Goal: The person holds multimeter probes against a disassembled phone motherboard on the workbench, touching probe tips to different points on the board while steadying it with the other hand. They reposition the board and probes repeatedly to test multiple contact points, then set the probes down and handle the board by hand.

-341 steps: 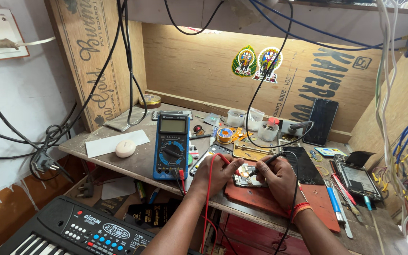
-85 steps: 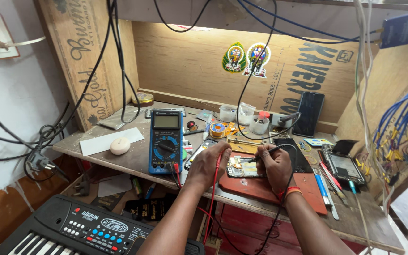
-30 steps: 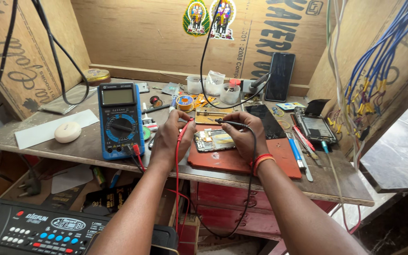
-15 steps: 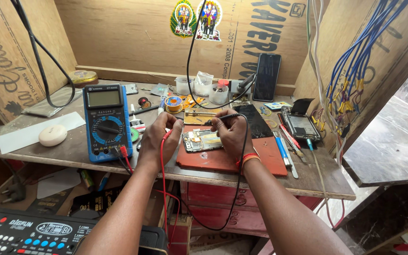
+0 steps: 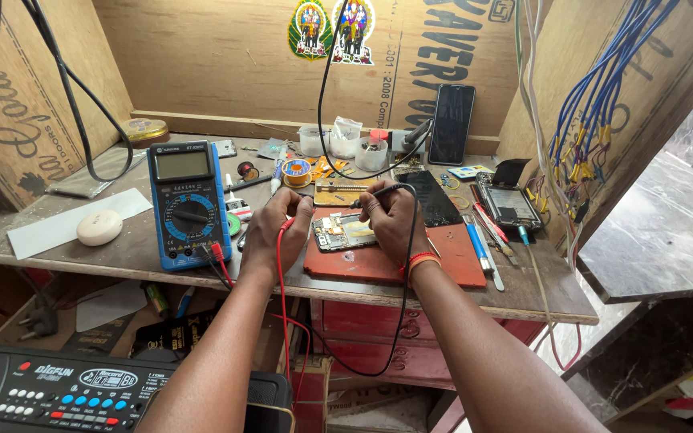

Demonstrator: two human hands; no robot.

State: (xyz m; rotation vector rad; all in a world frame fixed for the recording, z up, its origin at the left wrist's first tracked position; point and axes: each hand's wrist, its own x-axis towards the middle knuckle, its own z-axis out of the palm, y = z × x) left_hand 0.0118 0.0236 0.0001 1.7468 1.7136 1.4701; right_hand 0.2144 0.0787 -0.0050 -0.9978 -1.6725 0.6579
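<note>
While hands hold probes, opened phone [image 5: 345, 232] (circuitry exposed) lies flat.

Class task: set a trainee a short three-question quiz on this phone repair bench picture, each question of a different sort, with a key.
1. True or false: the left hand holds the red probe.
2. The opened phone lies on: A) the red mat B) the white paper C) the keyboard.
3. Which side of the blue multimeter is the white oval object, as the camera sees it?

Key: 1 true. 2 A. 3 Left; the right hand holds the black probe.
</note>
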